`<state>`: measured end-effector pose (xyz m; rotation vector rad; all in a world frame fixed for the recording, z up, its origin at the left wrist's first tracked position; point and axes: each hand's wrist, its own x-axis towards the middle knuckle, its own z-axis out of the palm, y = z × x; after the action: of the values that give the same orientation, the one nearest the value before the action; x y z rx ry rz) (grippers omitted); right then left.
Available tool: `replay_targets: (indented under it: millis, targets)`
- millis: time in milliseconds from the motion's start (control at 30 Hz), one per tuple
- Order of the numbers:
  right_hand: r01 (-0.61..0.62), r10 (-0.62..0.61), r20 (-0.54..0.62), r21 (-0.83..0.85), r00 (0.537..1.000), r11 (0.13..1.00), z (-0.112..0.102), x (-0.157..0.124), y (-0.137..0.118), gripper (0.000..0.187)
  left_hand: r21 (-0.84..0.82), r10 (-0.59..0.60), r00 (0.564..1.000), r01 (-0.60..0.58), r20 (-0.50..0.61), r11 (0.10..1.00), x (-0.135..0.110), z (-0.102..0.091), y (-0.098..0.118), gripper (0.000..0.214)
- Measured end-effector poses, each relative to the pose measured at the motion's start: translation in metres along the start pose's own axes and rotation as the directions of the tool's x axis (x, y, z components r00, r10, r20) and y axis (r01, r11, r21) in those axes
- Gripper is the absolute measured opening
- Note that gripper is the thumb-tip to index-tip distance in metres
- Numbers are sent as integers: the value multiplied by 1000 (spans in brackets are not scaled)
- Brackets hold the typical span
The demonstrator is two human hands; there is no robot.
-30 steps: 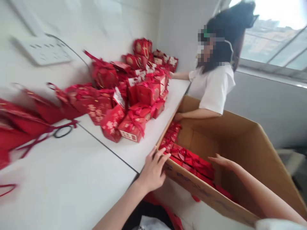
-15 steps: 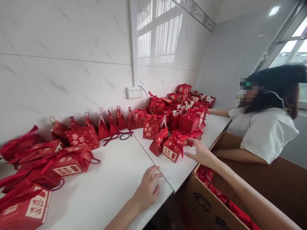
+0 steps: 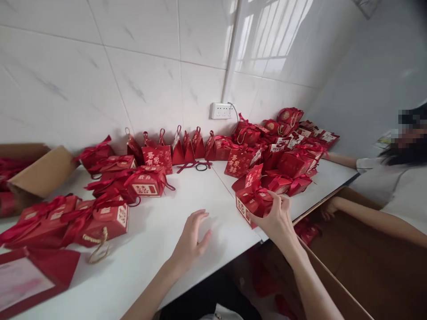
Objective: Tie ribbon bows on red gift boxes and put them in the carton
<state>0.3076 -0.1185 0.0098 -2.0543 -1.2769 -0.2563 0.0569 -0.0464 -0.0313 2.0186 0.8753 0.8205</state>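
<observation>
My right hand (image 3: 275, 218) grips a red gift box (image 3: 245, 206) with a ribbon bow and a cream label, thumb at its near side and fingers over the top. The box is at the front of a pile of red gift boxes (image 3: 293, 162) on the white table (image 3: 187, 195). My left hand (image 3: 192, 238) hovers over the tabletop to the left, fingers stretched and holding nothing. Several more ribboned boxes (image 3: 145, 182) stand on the left part of the table. Between the two groups lie a dark ring (image 3: 201, 166) and a dark red strap (image 3: 187, 166).
At right, a large cardboard box (image 3: 347, 262) with red items inside sits against the table edge. A co-worker's hand (image 3: 330, 208) reaches into it. Another open carton (image 3: 45, 173) is at far left. A socket strip (image 3: 222, 110) is on the tiled wall.
My right hand has closed on the front ribboned box. The view has swung left, bringing the left carton into sight. The co-worker's one hand now shows inside the cardboard box.
</observation>
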Motion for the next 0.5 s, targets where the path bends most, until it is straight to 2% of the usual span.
replay_targets:
  millis: [100, 167, 233, 300, 367, 433, 500]
  targets:
    - [85, -81, -34, 150, 996, 985, 8, -21, -52, 79, -150, -175, 978, 157, -114, 976, -13, -5, 15, 45]
    - [188, -181, -57, 176, 982, 966, 19, -38, -82, 76, -242, -222, 949, 166, -225, 956, -23, -10, 19, 50]
    - [274, -273, -26, 119, 962, 954, 29, -58, -103, 73, -271, -250, 907, 160, -340, 949, -33, -16, 16, 52]
    - [351, -359, 99, 90, 928, 932, 35, -77, -111, 74, -276, -306, 872, 208, -383, 938, -44, -22, 10, 51]
    - [395, -423, 228, 157, 877, 905, 35, -87, -109, 74, -304, -377, 849, 273, -370, 913, -54, -27, 4, 48]
    - [355, -426, 275, 273, 862, 894, 32, -81, -103, 68, -334, -429, 827, 314, -364, 889, -61, -32, 0, 48]
    - [231, -355, 295, 382, 887, 895, 32, -61, -100, 57, -327, -458, 791, 343, -405, 881, -63, -37, 1, 47]
